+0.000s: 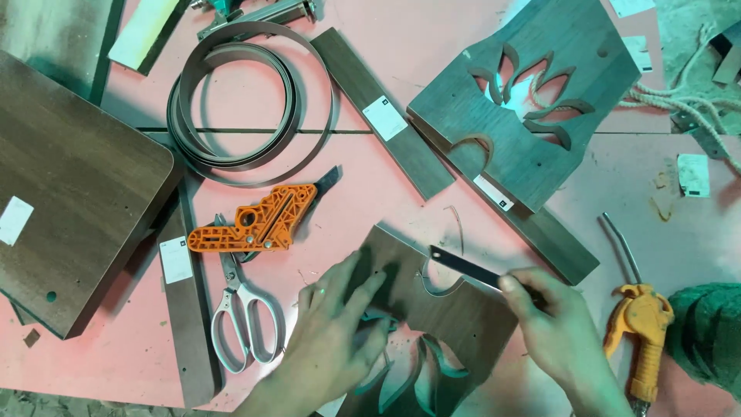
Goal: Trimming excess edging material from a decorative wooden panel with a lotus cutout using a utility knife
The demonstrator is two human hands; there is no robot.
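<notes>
My left hand (336, 324) lies flat on a dark wood-grain panel (471, 320) with leaf-shaped cut-outs, pressing it onto the pink table (432, 46). My right hand (556, 328) grips a thin dark blade tool (463, 266) whose tip points up-left over the panel's upper edge. A curl of edge-banding strip (440, 286) sits at a notch in that edge, just under the blade.
Orange edge trimmer (255, 224) and white-handled scissors (243, 313) lie left of my hands. A coil of edge banding (239, 100), dark strips (386, 112), another cut-out panel (532, 100) and a large board (69, 185) surround them. An orange air blow gun (641, 324) lies right.
</notes>
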